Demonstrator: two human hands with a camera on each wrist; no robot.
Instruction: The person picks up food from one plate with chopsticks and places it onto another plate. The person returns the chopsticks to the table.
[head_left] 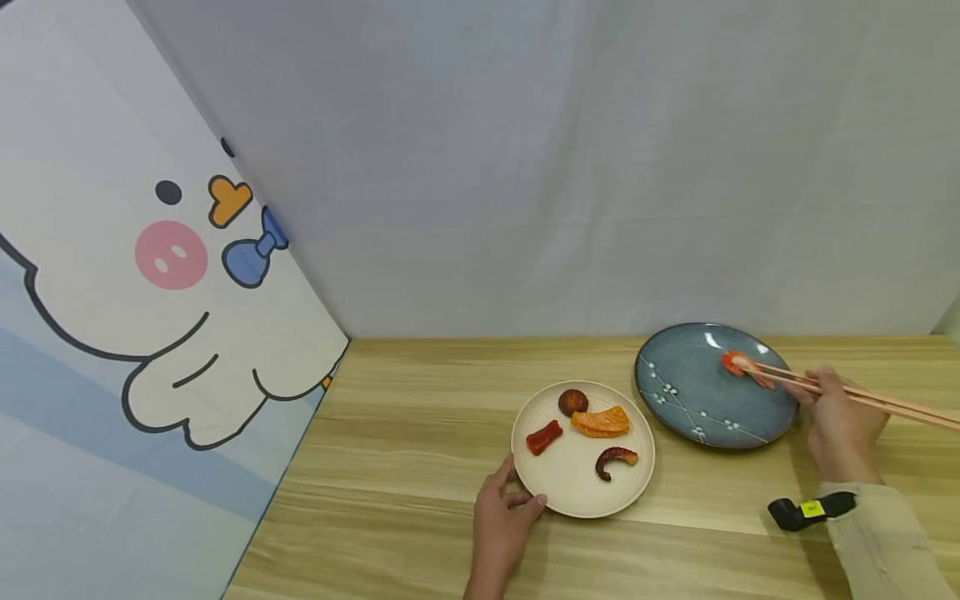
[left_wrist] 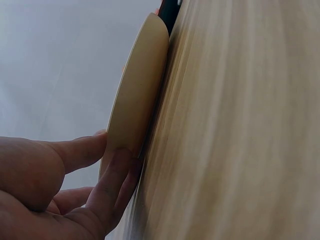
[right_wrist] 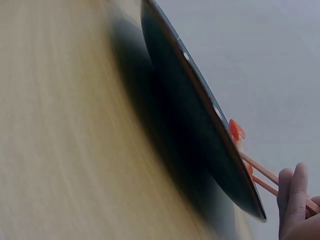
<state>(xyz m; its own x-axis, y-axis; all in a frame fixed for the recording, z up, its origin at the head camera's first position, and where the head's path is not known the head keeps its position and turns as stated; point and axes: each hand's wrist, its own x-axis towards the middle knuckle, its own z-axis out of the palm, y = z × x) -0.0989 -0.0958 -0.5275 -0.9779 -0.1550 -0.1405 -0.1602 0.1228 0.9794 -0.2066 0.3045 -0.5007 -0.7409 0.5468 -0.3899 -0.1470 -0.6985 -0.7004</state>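
My left hand (head_left: 504, 521) holds the lower-left edge of a round cream plate (head_left: 570, 492); in the left wrist view its fingers (left_wrist: 107, 192) lie against the plate's outer side. The plate bears a scored brown mushroom (head_left: 573, 402), an orange salmon slice (head_left: 600, 422), a small red piece (head_left: 543, 437) and a curled octopus tentacle (head_left: 613, 460). My right hand (head_left: 847, 417) grips a pair of wooden chopsticks (head_left: 892, 403) over the right side of a blue plate (head_left: 690, 392) with white blossoms. The chopstick tips are at a red-and-white shrimp (head_left: 738, 363) on that plate.
Both plates stand side by side on a wood-grain table (head_left: 390, 467). A pale cloth wall (head_left: 525, 167) rises behind the table, and a cartoon-printed panel (head_left: 90, 208) bounds it at left. A black strap (head_left: 813, 508) sits at my right wrist.
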